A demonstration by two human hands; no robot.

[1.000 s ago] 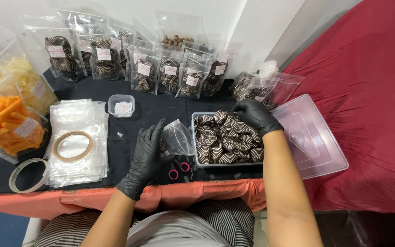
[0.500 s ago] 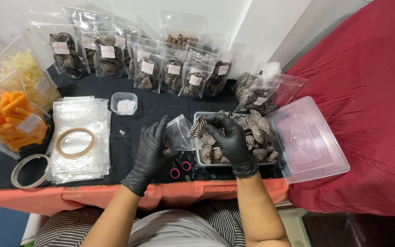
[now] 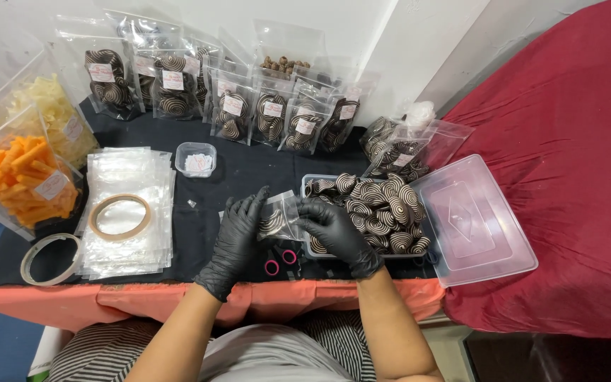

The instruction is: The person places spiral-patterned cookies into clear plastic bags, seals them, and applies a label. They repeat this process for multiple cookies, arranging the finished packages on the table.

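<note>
Both gloved hands, left hand (image 3: 238, 237) and right hand (image 3: 334, 230), grip a clear pouch (image 3: 278, 218), filling it with spiral cookies; the next move likely calls for more from the tub (image 3: 307, 185).

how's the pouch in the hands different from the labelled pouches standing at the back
The pouch in the hands is held low and tilted between the left hand and right hand; the back-row pouches stand upright on the black cloth. The held pouch shows only a few swirl cookies; the back-row pouches look much fuller. The back-row pouches carry white labels; none shows on the held pouch. Both are clear plastic with brown-and-cream swirl cookies inside.
</note>
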